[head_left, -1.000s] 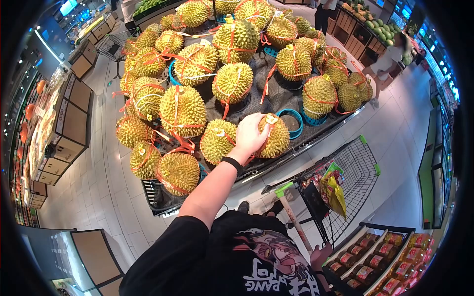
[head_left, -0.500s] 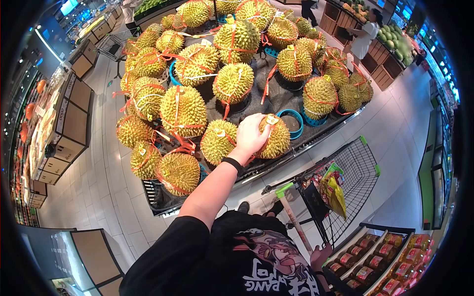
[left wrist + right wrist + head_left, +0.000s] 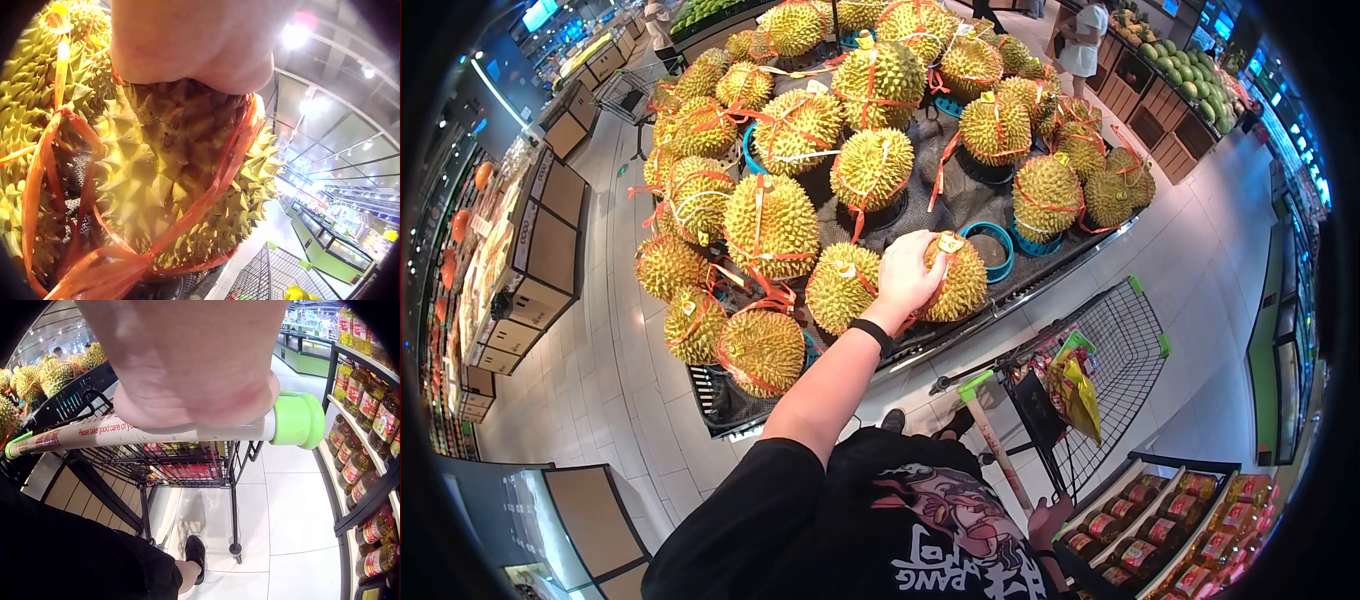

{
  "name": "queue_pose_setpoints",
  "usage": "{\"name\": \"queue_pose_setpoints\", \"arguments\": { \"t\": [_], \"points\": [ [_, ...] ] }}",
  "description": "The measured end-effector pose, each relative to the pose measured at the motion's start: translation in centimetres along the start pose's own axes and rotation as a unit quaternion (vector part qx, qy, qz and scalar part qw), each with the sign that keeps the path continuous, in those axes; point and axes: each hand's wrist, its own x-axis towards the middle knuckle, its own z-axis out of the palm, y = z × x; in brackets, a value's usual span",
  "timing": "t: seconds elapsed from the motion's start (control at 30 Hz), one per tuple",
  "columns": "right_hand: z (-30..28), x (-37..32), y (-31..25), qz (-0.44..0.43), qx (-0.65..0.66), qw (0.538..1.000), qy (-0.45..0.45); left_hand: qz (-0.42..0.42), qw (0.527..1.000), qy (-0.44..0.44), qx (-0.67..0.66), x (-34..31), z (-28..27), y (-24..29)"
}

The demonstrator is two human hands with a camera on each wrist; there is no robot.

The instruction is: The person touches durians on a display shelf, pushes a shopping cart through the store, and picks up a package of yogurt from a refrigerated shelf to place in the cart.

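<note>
In the head view my left hand [image 3: 908,275] holds a durian [image 3: 960,282] at the near edge of the display, thumb and fingers bent over its top by a small label. Orange ribbon binds this durian [image 3: 169,169] in the left wrist view, where the heel of the hand covers its upper part. Another ribbon-tied durian [image 3: 840,287] sits right beside it. My right hand [image 3: 1050,518] grips the end of the shopping cart handle [image 3: 69,437], its palm heel over the bar next to the green end cap [image 3: 299,420]. Its fingertips are hidden in the right wrist view.
Several more durians stand on the dark-covered display [image 3: 930,215], some in blue rings such as one ring [image 3: 990,250]. The cart [image 3: 1115,370] holds a yellow bag [image 3: 1080,395]. Shelves of bottles [image 3: 369,419] flank my right side. A shopper in white [image 3: 1085,40] stands beyond the display.
The shopper in white has moved leftward along the far crates. Both my hands, the durian and the cart stay where they were.
</note>
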Motion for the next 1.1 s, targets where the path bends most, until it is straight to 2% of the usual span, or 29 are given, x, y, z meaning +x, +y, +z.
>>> {"name": "queue_pose_setpoints", "arguments": {
  "t": [1.1],
  "points": [
    [-0.58, -0.07, -0.54, 0.013, 0.007, 1.0, -0.006, 0.008, 1.0, -0.002, -0.016, 0.09, -0.26, 0.18]
  ]
}}
